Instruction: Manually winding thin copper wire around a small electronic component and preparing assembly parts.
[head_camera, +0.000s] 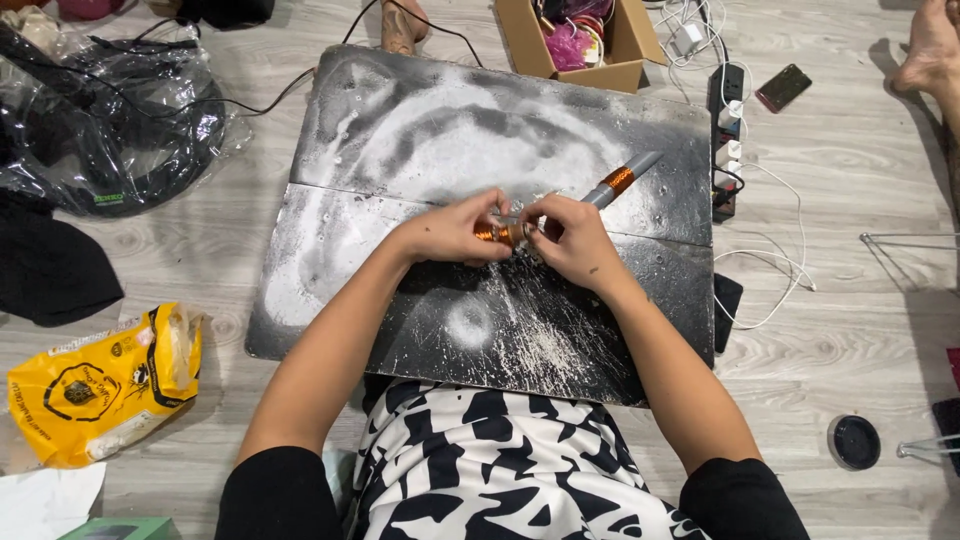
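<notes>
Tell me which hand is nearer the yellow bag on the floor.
Left. The left hand is over the board, on the yellow bag's side; the right hand lies farther off, beyond it.

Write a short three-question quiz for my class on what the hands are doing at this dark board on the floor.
1. True or false: both hands meet over the dark board.
2. What colour is the wire on the small coil by the left hand?
3. Which lies to the person's left on the floor: A) a yellow bag, B) a dark round lid, C) a phone?

Key
1. True: the left hand and the right hand pinch the coil together above the board, with a grey tube poking out beyond the right hand.
2. Copper orange.
3. A: the yellow bag; the round lid and the phone lie to the right.
</notes>
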